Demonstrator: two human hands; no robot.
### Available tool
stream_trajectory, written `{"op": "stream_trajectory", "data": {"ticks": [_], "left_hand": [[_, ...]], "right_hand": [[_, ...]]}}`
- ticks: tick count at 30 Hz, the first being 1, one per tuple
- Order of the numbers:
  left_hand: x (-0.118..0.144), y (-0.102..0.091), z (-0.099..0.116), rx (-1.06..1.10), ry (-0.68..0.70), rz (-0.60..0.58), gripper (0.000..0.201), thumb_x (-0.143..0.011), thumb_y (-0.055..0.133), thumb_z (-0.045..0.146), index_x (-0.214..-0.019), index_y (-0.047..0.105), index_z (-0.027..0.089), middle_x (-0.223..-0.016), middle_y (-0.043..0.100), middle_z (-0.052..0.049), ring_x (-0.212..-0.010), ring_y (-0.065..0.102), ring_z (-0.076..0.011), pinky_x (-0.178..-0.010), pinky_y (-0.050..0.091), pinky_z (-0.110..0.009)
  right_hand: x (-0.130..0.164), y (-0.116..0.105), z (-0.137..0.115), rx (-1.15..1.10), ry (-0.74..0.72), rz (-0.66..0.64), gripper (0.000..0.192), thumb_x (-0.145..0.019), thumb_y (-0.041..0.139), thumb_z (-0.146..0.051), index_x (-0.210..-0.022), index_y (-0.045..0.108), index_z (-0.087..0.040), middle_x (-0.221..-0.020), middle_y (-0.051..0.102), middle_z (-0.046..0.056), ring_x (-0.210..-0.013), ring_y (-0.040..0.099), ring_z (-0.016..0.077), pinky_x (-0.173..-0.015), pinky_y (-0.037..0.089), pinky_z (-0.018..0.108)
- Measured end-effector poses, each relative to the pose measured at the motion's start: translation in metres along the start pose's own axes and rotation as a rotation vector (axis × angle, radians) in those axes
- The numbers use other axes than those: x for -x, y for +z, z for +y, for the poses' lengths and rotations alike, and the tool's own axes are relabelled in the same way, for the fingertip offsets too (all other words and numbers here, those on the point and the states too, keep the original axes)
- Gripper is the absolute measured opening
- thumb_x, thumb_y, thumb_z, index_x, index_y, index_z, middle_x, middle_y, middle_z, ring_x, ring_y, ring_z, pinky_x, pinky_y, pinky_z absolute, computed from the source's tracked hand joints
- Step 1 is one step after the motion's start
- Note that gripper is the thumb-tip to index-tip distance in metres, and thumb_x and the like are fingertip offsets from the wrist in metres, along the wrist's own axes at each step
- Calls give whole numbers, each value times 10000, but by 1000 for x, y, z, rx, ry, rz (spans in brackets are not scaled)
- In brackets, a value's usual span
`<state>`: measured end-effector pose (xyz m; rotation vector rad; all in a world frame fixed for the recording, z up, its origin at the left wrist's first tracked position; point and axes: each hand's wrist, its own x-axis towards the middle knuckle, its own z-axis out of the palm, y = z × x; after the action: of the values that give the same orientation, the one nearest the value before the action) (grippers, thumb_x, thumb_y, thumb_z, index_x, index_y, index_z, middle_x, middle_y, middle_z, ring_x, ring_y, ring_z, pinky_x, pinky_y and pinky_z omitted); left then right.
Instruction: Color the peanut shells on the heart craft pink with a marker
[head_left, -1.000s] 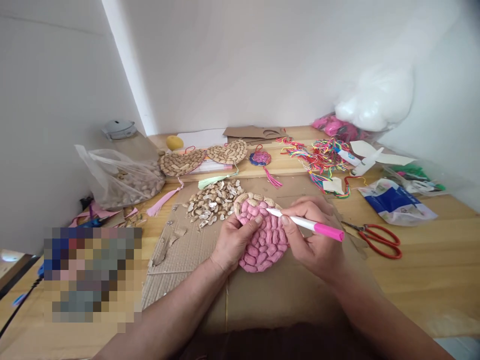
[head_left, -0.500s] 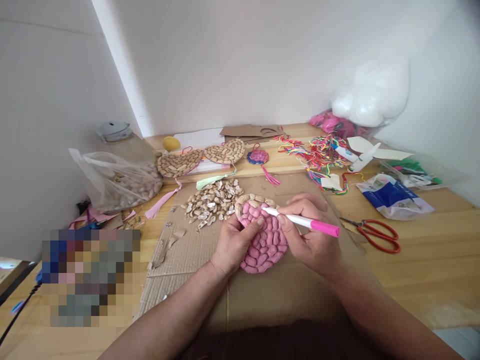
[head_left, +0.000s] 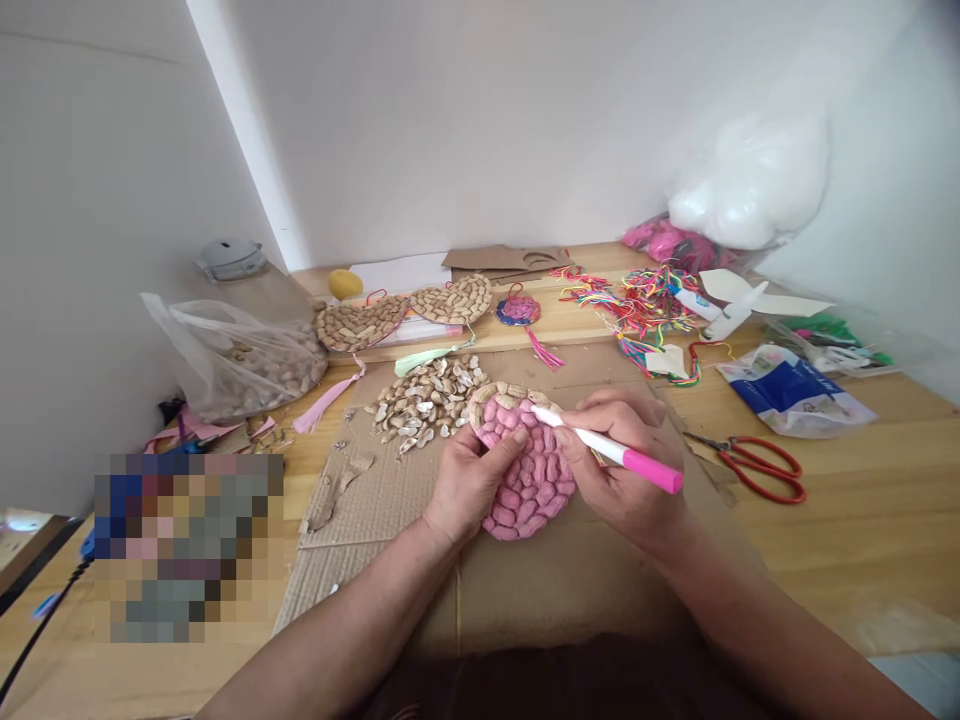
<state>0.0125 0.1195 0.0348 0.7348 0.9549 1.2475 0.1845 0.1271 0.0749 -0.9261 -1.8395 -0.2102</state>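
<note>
An oval plaque covered in peanut shells (head_left: 525, 490) is held up over the cardboard sheet (head_left: 360, 520). Most of its shells are pink; those along the top edge are bare tan. My left hand (head_left: 472, 475) grips the plaque's left side, thumb across the front and fingers behind it. My right hand (head_left: 622, 455) is closed around a white marker with a pink end (head_left: 622, 452). The marker's tip meets the shells near the top, at the border between pink and tan. A heap of loose peanut shells (head_left: 431, 395) lies just behind, to the left.
Red-handled scissors (head_left: 757, 468) lie at right, near a blue-and-white packet (head_left: 795, 390). Colourful threads (head_left: 652, 310) and glue bottles (head_left: 735, 312) are behind. Two peanut-shell pieces with tassels (head_left: 450, 303) and a bag of peanuts (head_left: 247, 365) stand back left. A blurred patch covers the left.
The marker's tip has shifted slightly up and to the right on the plaque. Both hands keep their grips, and the view has moved a little.
</note>
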Motion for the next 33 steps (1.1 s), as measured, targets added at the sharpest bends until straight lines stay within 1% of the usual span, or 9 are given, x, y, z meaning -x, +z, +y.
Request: {"op": "stream_trajectory", "data": {"ticks": [3, 6, 9, 12, 17, 23, 29, 33], "left_hand": [[0, 0, 0, 1, -5, 9, 442, -723, 895, 429, -1045, 763, 157, -1089, 796, -121, -958, 758, -270, -938, 581, -422], [1, 1, 0, -11, 23, -14, 447, -733, 888, 430, -1067, 764, 161, -1118, 789, -118, -968, 750, -263, -923, 581, -404], [2, 1, 1, -34, 42, -23, 442, -747, 879, 427, -1082, 762, 164, -1135, 785, -115, -964, 746, -254, -906, 583, -389], [2, 1, 1, -54, 27, -12, 441, -743, 881, 419, -1073, 757, 154, -1118, 787, -116, -947, 741, -245, -902, 582, -388], [1, 1, 0, -45, 27, 11, 431, -752, 874, 418, -1070, 753, 154, -1117, 787, -114, -919, 741, -233, -888, 584, -379], [1, 0, -1, -43, 32, -32, 406, -784, 853, 408, -1086, 750, 158, -1120, 784, -110, -955, 738, -238, -898, 577, -365], [0, -1, -1, -35, 22, -1, 422, -765, 869, 410, -1072, 745, 149, -1110, 788, -113, -928, 743, -236, -911, 580, -388], [0, -1, -2, -49, 32, -24, 404, -777, 860, 413, -1067, 747, 155, -1089, 790, -107, -935, 742, -241, -900, 579, -379]], "right_hand": [[0, 0, -1, -10, 2, 11, 98, -904, 678, -161, -930, 625, -240, -813, 700, 20, -820, 696, 210, -791, 461, 393], [3, 1, -1, -62, 13, -38, 93, -910, 685, -191, -953, 622, -245, -814, 708, 15, -857, 701, 221, -811, 457, 403], [5, 4, -2, -52, 13, -73, 78, -922, 678, -201, -964, 626, -241, -825, 723, 15, -874, 703, 220, -832, 439, 408], [4, 3, -2, -32, -3, -61, 85, -915, 670, -174, -946, 622, -238, -818, 721, 13, -865, 704, 216, -835, 428, 406], [1, 0, -4, -14, -4, -4, 122, -881, 669, -138, -901, 611, -244, -794, 701, 15, -831, 703, 217, -810, 444, 399], [4, 2, -4, -44, -18, -65, 93, -898, 687, -167, -933, 629, -232, -810, 736, 9, -870, 702, 212, -854, 418, 400], [3, 1, -5, 12, -32, -1, 144, -851, 690, -98, -867, 614, -219, -772, 718, 6, -826, 707, 204, -842, 416, 398], [4, 3, -6, -40, -31, -36, 111, -877, 706, -137, -917, 639, -215, -818, 737, 16, -853, 709, 207, -853, 414, 402]]}}
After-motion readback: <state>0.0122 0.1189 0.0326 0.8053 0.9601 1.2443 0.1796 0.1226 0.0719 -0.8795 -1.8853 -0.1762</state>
